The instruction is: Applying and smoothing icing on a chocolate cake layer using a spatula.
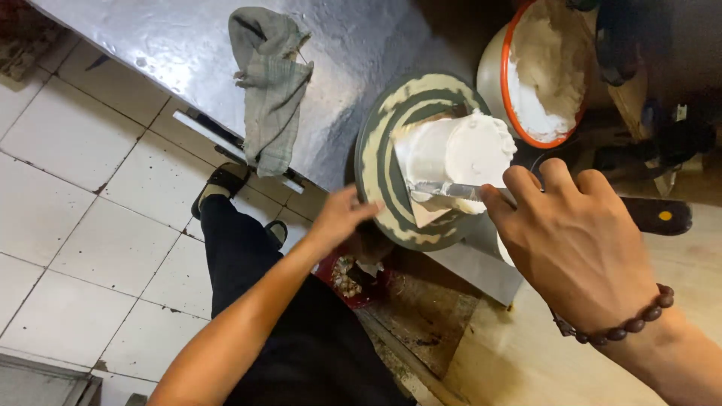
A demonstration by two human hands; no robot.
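Seen from above, a person stands at a steel bench (150, 53) icing a small round cake (459, 154) that sits on a green turntable (376, 162) smeared with cream. The right hand (575, 240), wearing a brown bead bracelet (624, 325), is closed around the handle of a metal palette knife (444, 190), whose flat blade lies against the near side of the cake. The left hand (342, 216) rests its fingertips on the near rim of the turntable, fingers loosely spread and holding nothing. The cake's top and the sides that show already carry a white coat of cream, with a ridged edge around the top, so the covering looks mostly done; the side under the blade appears to be what is left to smooth, and the far side is hidden. Beyond the cake, a large orange-rimmed bowl (496, 75) holds plenty of white cream. A crumpled grey cloth (269, 90) hangs over the bench edge to the left. Below are white floor tiles (90, 225), the person's dark trousers (248, 256) and sandalled feet.
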